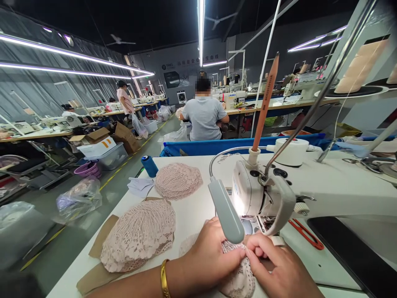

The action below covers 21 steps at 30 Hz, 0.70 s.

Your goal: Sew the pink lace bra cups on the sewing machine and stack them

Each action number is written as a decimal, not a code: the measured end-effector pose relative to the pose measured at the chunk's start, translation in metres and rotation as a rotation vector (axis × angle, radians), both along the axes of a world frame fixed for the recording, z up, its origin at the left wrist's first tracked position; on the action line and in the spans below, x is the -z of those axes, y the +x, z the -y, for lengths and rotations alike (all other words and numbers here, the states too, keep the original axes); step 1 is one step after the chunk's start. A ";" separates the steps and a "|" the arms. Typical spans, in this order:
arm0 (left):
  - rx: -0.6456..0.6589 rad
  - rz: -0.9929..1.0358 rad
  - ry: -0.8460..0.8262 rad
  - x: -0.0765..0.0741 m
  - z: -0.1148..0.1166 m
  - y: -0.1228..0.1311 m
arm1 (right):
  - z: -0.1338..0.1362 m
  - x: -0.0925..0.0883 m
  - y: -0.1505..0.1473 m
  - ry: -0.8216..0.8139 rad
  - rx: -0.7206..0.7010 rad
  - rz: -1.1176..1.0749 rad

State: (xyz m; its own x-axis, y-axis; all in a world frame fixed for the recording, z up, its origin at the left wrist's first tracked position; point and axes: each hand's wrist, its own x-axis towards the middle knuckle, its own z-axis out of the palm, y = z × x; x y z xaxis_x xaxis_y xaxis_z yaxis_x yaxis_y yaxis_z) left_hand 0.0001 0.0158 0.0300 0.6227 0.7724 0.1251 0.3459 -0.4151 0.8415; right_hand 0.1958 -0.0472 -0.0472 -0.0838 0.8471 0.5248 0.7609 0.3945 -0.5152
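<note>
Bare and nearest the camera, the left forearm crosses the lower edge of the view, a gold bangle (164, 277) at its wrist. At the left of the white surface (190, 213), a large stack of lace cups (141, 234) rests with brown card (104, 236) at its edge. Just beyond sit some folded paper (140, 187), a blue thread cone (149, 166) and a second, flatter stack (178, 180). Farther right, the left hand (212, 252) reaches in from the left, its thumb pressed on a lace piece (237, 277); its other fingers are partly hidden, so how they hold the underside I cannot tell.

That lace piece lies between the two hands, just below the tip of the grey lamp (228, 215). Its long axis runs from the lamp tip toward the wearer, and the sewing machine (248, 190) stands beyond it, slightly to the right. Whether the far end reaches under the needle is hidden. Neither hand is clearly nearer: the thumbs almost meet at the lace's upper part, where the right hand (276, 260) pinches its edge between thumb and forefinger. Right of that hand, orange snips (307, 234) and a black slab (338, 248) lie well apart from the lace.
</note>
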 end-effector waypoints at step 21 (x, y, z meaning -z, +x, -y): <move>0.089 -0.257 0.790 0.020 0.006 -0.007 | -0.010 0.003 0.012 0.088 0.001 0.295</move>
